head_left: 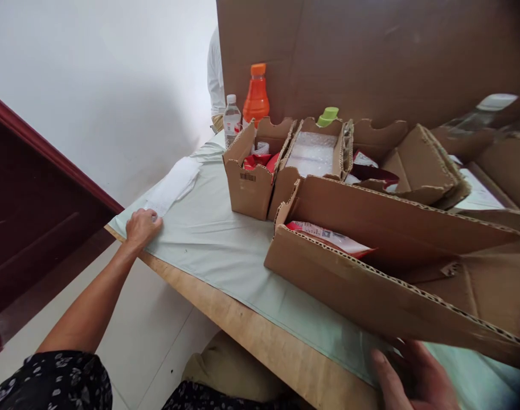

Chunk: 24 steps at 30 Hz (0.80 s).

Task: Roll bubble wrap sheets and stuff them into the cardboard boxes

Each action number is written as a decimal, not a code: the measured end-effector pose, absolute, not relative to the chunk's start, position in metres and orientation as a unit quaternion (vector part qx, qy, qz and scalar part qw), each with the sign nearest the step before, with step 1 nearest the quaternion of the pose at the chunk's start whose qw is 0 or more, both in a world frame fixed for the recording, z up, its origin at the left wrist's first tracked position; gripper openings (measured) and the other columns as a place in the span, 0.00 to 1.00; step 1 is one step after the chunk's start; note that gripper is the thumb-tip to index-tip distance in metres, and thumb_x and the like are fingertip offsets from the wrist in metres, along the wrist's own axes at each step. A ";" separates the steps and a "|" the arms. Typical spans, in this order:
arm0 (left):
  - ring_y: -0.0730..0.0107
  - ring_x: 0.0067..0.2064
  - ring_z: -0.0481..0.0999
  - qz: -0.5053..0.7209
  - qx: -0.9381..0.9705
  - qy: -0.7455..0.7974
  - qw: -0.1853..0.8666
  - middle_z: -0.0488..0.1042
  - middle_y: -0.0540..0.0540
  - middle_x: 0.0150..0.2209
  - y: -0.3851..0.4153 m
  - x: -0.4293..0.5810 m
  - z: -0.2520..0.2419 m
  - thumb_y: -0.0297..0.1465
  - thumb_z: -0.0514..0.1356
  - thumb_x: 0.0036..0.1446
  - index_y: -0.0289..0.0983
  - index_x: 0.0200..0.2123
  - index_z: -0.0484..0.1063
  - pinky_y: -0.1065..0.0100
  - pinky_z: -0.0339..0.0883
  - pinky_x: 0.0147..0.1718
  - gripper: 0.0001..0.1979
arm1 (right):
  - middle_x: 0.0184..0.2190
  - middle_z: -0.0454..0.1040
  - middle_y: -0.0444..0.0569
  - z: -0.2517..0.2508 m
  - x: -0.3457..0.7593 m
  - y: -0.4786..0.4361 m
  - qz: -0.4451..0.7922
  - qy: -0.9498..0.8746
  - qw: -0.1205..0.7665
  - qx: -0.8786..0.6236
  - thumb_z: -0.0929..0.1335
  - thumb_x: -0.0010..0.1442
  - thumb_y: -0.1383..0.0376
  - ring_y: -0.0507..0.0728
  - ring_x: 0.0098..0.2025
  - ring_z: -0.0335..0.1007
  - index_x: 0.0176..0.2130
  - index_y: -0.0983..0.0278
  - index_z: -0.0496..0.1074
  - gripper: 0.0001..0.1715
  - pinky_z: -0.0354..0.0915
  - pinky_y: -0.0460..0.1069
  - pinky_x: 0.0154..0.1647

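My left hand (143, 228) is at the left corner of the cloth-covered table, its fingers curled onto the near end of a flat white item (174, 185). At the bottom right, my right hand (416, 376) lies against the lower side of a long cardboard box (349, 273), thumb and fingers apart; part of it is hidden or blurred. Inside that box is a red and white packet (330, 238). Behind it stand smaller open cardboard boxes (249, 191), holding red packets and bubble wrap (311, 154).
A clear bottle (232, 121) and an orange bottle (256, 97) stand behind the boxes, before a tall cardboard panel (371, 57). Part of a person in white (216, 74) shows beyond. A dark red door (37, 228) is at the left.
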<state>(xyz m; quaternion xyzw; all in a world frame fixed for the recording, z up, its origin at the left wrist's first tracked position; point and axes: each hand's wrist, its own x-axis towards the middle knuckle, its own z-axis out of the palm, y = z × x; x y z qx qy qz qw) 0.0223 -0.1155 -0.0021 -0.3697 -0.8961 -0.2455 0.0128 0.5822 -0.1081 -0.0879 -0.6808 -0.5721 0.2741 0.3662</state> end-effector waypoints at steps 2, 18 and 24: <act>0.32 0.54 0.74 -0.221 -0.365 -0.904 0.013 0.77 0.35 0.34 -0.118 0.019 0.000 0.30 0.63 0.48 0.40 0.25 0.71 0.39 0.65 0.54 0.02 | 0.50 0.81 0.59 -0.076 0.577 -0.111 0.264 -0.576 0.360 -0.685 0.69 0.57 0.39 0.71 0.46 0.80 0.57 0.60 0.73 0.39 0.73 0.65 0.48; 0.61 0.37 0.82 -0.450 -0.535 -0.593 -0.400 0.82 0.41 0.42 -0.154 0.279 0.011 0.43 0.64 0.62 0.41 0.58 0.74 0.64 0.75 0.32 0.24 | 0.67 0.68 0.61 -0.048 0.554 -0.138 0.173 -0.636 0.477 -0.582 0.68 0.69 0.57 0.66 0.62 0.72 0.69 0.59 0.63 0.33 0.71 0.65 0.57; 0.51 0.57 0.76 -0.492 -0.547 -0.649 -0.192 0.75 0.38 0.58 -0.129 0.276 -0.012 0.39 0.65 0.59 0.43 0.65 0.67 0.51 0.75 0.52 0.31 | 0.60 0.74 0.60 -0.044 0.574 -0.114 0.256 -0.628 0.416 -0.605 0.68 0.67 0.48 0.66 0.57 0.74 0.66 0.60 0.64 0.35 0.74 0.61 0.50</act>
